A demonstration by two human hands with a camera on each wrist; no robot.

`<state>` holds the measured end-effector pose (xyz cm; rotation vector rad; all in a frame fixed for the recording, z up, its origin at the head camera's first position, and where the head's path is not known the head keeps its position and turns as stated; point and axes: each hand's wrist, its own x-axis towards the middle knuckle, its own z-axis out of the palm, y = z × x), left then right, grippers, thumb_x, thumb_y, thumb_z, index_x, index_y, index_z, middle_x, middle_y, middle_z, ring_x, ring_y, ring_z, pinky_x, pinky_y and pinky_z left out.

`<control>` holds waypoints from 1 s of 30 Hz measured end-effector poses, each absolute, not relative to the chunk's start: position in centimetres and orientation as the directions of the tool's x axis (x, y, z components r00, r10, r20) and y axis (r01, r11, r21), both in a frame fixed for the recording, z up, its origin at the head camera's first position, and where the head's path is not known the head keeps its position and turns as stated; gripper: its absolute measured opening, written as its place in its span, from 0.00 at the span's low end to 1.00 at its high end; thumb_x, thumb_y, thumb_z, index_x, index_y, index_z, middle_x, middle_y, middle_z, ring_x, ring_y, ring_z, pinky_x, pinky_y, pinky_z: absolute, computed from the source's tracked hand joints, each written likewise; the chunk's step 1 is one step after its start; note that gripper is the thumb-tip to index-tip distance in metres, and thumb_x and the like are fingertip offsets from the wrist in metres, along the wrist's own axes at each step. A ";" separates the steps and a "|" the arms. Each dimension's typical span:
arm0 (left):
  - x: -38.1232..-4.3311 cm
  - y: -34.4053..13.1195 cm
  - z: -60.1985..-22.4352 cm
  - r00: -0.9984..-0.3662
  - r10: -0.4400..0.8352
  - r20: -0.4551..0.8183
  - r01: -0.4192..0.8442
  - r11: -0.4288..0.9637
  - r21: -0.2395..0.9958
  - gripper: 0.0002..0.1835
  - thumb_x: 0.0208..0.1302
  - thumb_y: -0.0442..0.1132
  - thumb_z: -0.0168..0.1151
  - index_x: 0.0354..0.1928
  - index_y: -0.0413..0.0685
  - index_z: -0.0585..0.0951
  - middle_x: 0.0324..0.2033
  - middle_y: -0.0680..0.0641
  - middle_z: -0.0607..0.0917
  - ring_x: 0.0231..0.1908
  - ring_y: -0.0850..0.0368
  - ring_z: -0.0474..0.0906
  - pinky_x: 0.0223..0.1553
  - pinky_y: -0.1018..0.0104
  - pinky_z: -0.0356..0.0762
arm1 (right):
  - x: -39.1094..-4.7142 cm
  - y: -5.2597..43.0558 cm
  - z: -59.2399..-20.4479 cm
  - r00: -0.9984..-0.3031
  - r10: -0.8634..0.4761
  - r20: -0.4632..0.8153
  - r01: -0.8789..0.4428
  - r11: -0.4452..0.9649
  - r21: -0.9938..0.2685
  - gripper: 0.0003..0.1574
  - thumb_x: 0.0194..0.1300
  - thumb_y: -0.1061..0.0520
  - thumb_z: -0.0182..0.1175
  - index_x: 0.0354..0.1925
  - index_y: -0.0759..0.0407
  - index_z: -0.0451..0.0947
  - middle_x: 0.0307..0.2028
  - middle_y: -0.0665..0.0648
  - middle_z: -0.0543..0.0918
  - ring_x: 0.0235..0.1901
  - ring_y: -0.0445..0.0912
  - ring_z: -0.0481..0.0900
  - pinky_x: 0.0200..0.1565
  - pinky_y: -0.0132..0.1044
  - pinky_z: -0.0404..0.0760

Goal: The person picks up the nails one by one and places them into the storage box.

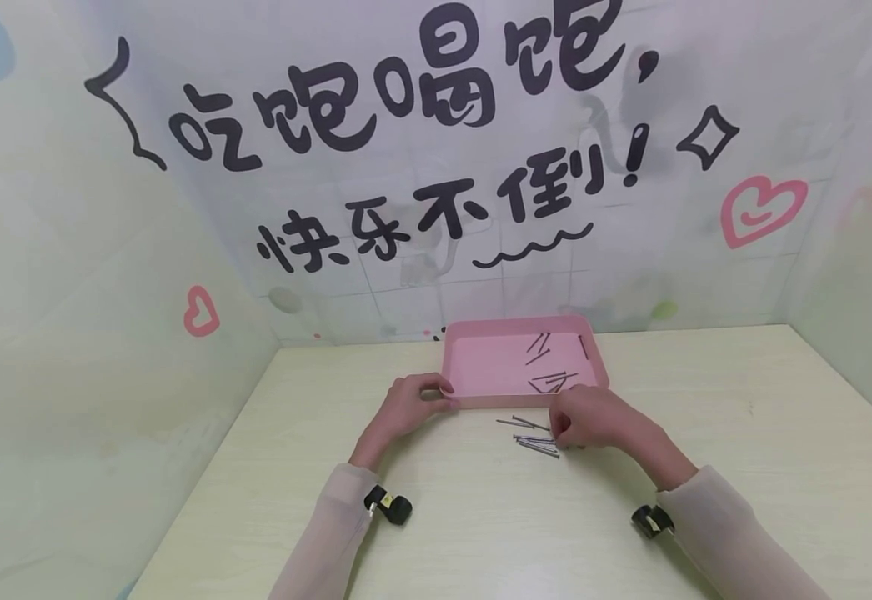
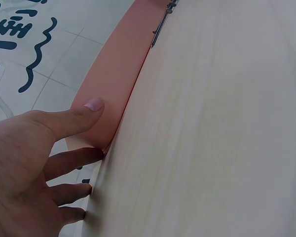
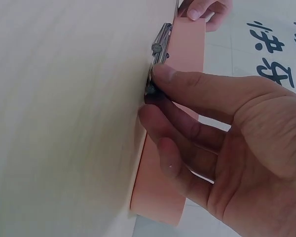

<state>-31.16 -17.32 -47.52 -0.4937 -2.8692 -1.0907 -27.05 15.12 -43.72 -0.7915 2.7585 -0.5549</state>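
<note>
A shallow pink tray [image 1: 481, 400] holds several grey nails [image 1: 538, 357], mostly toward its right side. At its front left corner is my left hand [image 1: 409, 404]; in the left wrist view the thumb [image 2: 93, 106] lies on the front wall while the index finger touches the corner, gripping it. More nails [image 1: 533, 446] lie in a loose group on the table in front of the tray. My right hand [image 1: 589, 417] is at the right end of that group. Its thumb and index finger pinch a nail [image 3: 151, 89] at the head end, seen in the right wrist view; fingers partly hide it.
The pale wood-grain table [image 1: 436, 525] reaches back to a printed wall sheet [image 1: 376, 292] with dark lettering, close behind the tray. Similar sheets stand at the left and right sides. A small black camera [image 1: 389, 505] is strapped at each wrist.
</note>
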 end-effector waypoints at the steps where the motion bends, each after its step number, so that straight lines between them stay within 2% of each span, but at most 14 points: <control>1: -31.1 -17.3 -47.5 -0.949 0.282 0.141 0.304 0.703 0.643 0.08 0.63 0.47 0.74 0.43 0.59 0.88 0.46 0.56 0.91 0.60 0.50 0.83 0.68 0.44 0.72 | -27.1 15.1 -43.8 -0.832 -0.544 -0.106 -0.461 0.786 -0.412 0.12 0.58 0.64 0.72 0.24 0.48 0.84 0.20 0.44 0.79 0.23 0.40 0.73 0.28 0.32 0.71; 15: -31.2 -17.3 -47.5 -0.945 0.290 0.151 0.317 0.702 0.638 0.09 0.63 0.47 0.74 0.44 0.58 0.89 0.46 0.55 0.91 0.60 0.49 0.83 0.68 0.44 0.73 | -27.0 15.3 -43.8 -0.825 -0.560 -0.077 -0.493 0.780 -0.385 0.15 0.55 0.67 0.66 0.22 0.48 0.81 0.19 0.44 0.76 0.22 0.40 0.70 0.27 0.32 0.67; 30: -31.1 -17.3 -47.5 -0.950 0.281 0.138 0.301 0.702 0.645 0.08 0.63 0.46 0.74 0.44 0.58 0.88 0.46 0.55 0.91 0.60 0.49 0.83 0.68 0.43 0.72 | -27.1 15.3 -43.7 -0.817 -0.576 -0.023 -0.535 0.772 -0.344 0.15 0.57 0.65 0.66 0.22 0.46 0.80 0.19 0.43 0.74 0.22 0.38 0.69 0.27 0.30 0.67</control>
